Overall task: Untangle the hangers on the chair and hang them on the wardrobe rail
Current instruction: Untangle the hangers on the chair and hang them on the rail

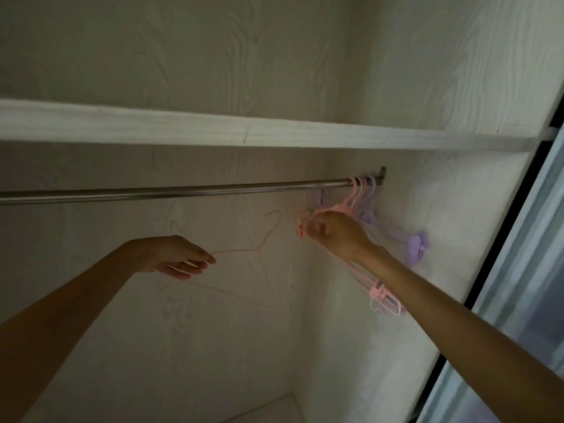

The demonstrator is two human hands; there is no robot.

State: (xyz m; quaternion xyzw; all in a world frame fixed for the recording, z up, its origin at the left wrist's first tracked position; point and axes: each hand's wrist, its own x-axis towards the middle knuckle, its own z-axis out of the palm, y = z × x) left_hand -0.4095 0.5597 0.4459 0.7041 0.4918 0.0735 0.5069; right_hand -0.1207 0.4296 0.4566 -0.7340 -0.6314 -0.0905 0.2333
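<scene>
A steel wardrobe rail [183, 192] runs across the wardrobe under a white shelf. At its right end hang several pink and lilac plastic clip hangers [361, 196], bunched against the side wall. My right hand [332, 236] reaches up to that bunch and pinches the pink clip end of one hanger. My left hand [180, 257] holds a thin pink wire hanger [244, 250] by its shoulder, below the rail, with its hook pointing up towards the rail but not on it. The chair is out of view.
The white shelf [274, 132] sits just above the rail. The wardrobe's right side wall [427, 239] is close behind the hung hangers. A dark-framed sliding door [518, 270] edges the right of the view. Most of the rail to the left is bare.
</scene>
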